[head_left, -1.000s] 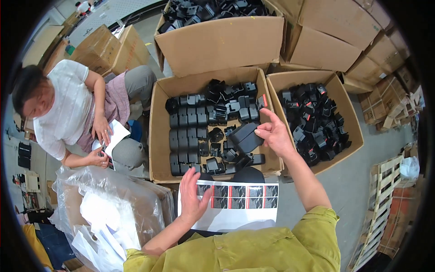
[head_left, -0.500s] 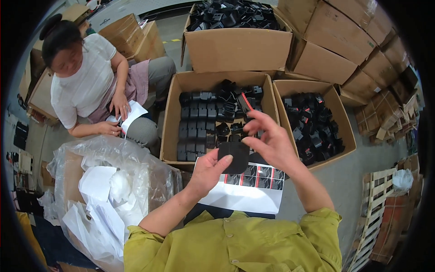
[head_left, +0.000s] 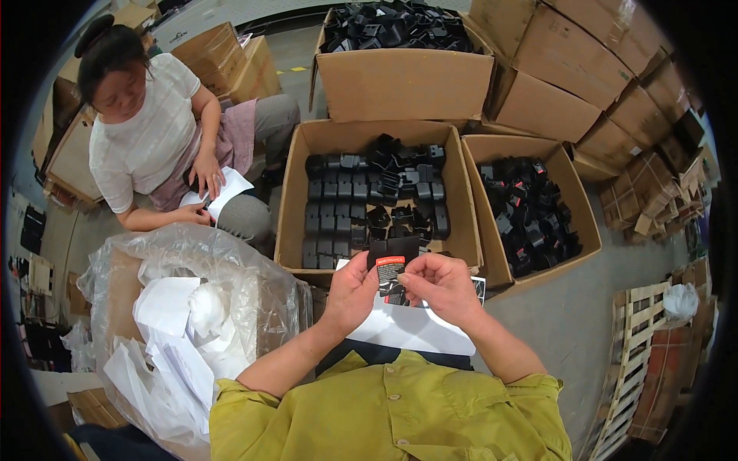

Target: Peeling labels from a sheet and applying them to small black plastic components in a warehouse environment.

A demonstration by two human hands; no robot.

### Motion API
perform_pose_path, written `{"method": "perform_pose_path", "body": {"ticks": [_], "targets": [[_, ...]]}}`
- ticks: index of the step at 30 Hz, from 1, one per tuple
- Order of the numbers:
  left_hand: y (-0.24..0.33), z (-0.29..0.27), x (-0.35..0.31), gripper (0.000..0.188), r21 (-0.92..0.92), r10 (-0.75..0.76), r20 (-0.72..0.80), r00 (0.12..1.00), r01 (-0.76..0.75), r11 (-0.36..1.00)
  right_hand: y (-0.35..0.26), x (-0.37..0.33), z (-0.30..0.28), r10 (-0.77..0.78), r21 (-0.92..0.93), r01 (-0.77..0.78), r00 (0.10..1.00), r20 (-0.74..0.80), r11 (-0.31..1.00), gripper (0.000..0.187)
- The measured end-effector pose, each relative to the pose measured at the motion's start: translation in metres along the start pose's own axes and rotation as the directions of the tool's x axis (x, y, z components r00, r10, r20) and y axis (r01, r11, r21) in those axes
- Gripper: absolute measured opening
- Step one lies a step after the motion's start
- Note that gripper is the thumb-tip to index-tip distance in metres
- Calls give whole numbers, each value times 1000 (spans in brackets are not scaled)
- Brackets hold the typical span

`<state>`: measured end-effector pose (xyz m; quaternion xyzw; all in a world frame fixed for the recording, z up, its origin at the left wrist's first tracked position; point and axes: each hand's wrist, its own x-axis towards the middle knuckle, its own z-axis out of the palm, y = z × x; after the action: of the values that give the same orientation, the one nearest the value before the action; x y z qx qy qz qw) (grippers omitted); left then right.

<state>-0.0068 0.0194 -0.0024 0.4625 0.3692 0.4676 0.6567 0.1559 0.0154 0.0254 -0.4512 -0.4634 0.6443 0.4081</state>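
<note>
Both hands are holding a small black plastic part [head_left: 393, 257] up over the near wall of the middle cardboard box [head_left: 293, 192]. The left hand [head_left: 351, 290] is pinching its lower left edge, thumb on the front. The right hand [head_left: 442, 284] is closing its fingertips on a red-and-white label [head_left: 390, 275] that is lying on the part's face. The part is standing roughly upright, its long axis running left to right, its labelled face turned toward the person. Under the hands a white label sheet [head_left: 407, 326] is resting on the lap. Rows of black parts are filling the box. A second box [head_left: 573, 207] is sitting to the right. A co-worker [head_left: 154, 138] is sitting at the left, holding white paper, beside a plastic-lined bin of paper scraps [head_left: 184, 323].
</note>
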Motion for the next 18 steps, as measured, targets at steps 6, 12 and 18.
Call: {"method": "perform_pose_path", "body": {"ticks": [6,12,18], "targets": [[4,0,3,25,-43,-45,34,998,46,998,-6,-3,-12,-34,-69,28,996,-85,997,9],[0,-1,3,25,-45,-73,40,996,75,996,-7,1,-14,-37,-82,27,992,-121,996,11],[0,-1,5,25,-55,-81,42,996,83,995,-2,7,-15,-24,-75,15,992,-126,997,10]]}}
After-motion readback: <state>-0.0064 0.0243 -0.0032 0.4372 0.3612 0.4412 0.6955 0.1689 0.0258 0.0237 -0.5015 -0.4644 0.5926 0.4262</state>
